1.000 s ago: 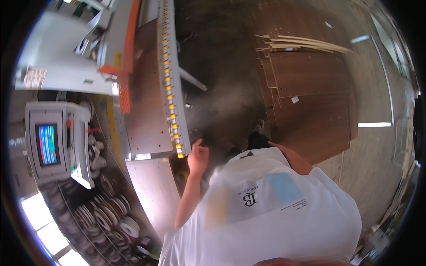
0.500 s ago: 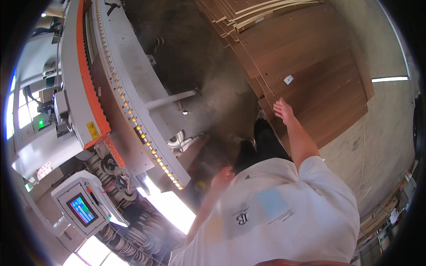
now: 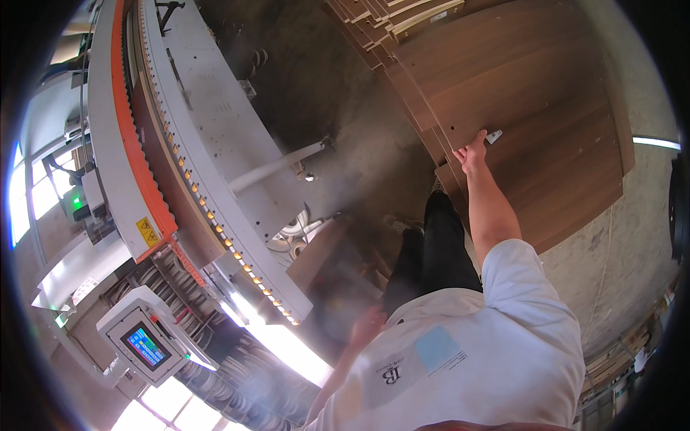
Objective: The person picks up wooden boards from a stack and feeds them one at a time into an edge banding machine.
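My right hand point(image 3: 472, 152) reaches out over a stack of brown wood-grain panels. Its fingertips rest at the left edge of the top panel point(image 3: 535, 93), and the thumb is spread apart from them. Beside the thumb a small white label point(image 3: 494, 136) lies on the panel. I cannot make out whether any finger goes under the edge. My left hand point(image 3: 369, 325) hangs low beside my left thigh, blurred and dim, and its fingers do not show clearly. Nothing can be seen in it.
On the left runs a long grey and orange machine point(image 3: 147, 187) with a row of yellow rollers and a brown panel point(image 3: 190, 219) along it. A control screen point(image 3: 144, 345) stands at the lower left, near racked rolls of edging strip point(image 3: 237, 381). A grey support arm point(image 3: 280, 164) juts toward the floor.
My right hand has moved up and forward to the top panel's edge beside the label. The whole view has shifted slightly. My left hand stays low by my thigh.
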{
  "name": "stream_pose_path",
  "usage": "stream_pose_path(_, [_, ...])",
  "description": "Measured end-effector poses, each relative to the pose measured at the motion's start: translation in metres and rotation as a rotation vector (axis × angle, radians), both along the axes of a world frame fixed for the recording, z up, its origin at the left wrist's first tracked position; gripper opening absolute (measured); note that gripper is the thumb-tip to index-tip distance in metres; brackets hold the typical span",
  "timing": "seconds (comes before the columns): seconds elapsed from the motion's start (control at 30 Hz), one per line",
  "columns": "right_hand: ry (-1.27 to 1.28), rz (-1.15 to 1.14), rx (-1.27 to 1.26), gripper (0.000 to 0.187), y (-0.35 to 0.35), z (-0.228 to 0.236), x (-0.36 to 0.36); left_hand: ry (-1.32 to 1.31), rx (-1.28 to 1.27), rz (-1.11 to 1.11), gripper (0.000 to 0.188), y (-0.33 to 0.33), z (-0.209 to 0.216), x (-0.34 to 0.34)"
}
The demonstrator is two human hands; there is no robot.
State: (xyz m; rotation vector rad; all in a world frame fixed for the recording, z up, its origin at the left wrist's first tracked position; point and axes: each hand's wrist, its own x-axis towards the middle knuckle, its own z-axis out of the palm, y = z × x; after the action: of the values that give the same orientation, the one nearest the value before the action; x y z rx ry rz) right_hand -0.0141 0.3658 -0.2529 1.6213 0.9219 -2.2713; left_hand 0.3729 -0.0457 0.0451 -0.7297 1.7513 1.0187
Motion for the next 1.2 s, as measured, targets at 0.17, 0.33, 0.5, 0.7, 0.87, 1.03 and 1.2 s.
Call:
stream_pose_path(0.17, [-0.098, 0.071, 0.055, 0.099, -0.028, 0.028, 0.058, 0.230, 0.092, -0.332, 0.023, -0.005, -0.018, -0.001])
stream_pose_path(0.33, [-0.207, 0.158, -0.020, 0.102, -0.061, 0.073, 0.132, 0.633, -0.027, -1.016, 0.025, -0.001, -0.010, -0.070])
stream_pose_path(0.5, [-0.175, 0.209, -0.196, 0.093, -0.087, 0.130, 0.202, 0.184, 0.305, 0.163, 0.034, 0.051, -0.060, -0.153])
stream_pose_path(0.7, [0.075, 0.642, -0.370, 0.080, -0.101, 0.235, 0.239, 0.200, 0.374, 0.595, 0.027, 0.122, -0.044, -0.211])
stream_pose_path(0.87, [0.059, 0.546, -0.237, 0.070, -0.072, 0.233, 0.235, 0.095, 0.241, 0.792, 0.036, 0.099, 0.002, -0.189])
stream_pose_path(1.03, [0.022, 0.215, -0.047, 0.067, -0.008, 0.208, 0.227, 0.144, 0.270, 0.853, 0.038, 0.061, 0.090, -0.158])
stream_pose_path(1.2, [-0.070, 0.206, -0.015, 0.066, 0.005, 0.165, 0.232, 0.486, -0.006, 0.688, 0.040, -0.022, 0.047, -0.069])
